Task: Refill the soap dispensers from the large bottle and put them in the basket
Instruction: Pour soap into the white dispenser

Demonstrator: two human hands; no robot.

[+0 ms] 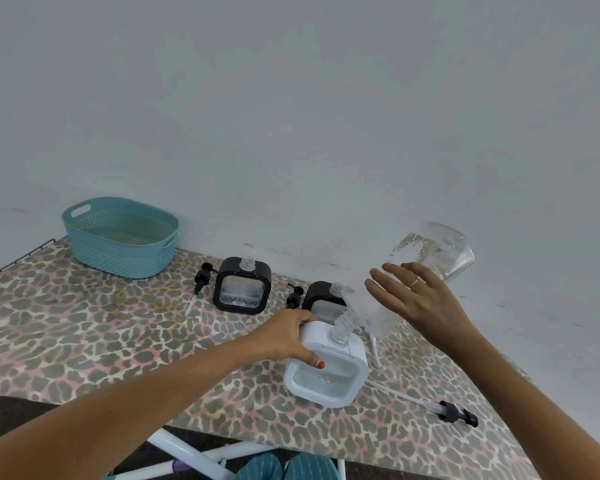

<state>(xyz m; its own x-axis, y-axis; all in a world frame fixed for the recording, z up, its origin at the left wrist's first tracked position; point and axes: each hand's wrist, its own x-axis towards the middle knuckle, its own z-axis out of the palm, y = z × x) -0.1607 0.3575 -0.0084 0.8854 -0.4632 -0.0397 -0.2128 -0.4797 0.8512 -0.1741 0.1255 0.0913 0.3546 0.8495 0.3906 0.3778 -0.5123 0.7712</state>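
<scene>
Clear plastic, the bottle tilts in your right hand, fingers spread round its side, neck down at the open mouth of the white dispenser. Your left hand grips that dispenser's upper corner, thumb on its front. It stands on the leopard cover. Behind it stand the left black dispenser and the right black dispenser, both uncapped, a pump beside each. The teal basket sits far left, well apart.

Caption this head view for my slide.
Right hand tips the large bottle into the white dispenser gripped by the left hand; two black dispensers wait open near the teal basket.
</scene>
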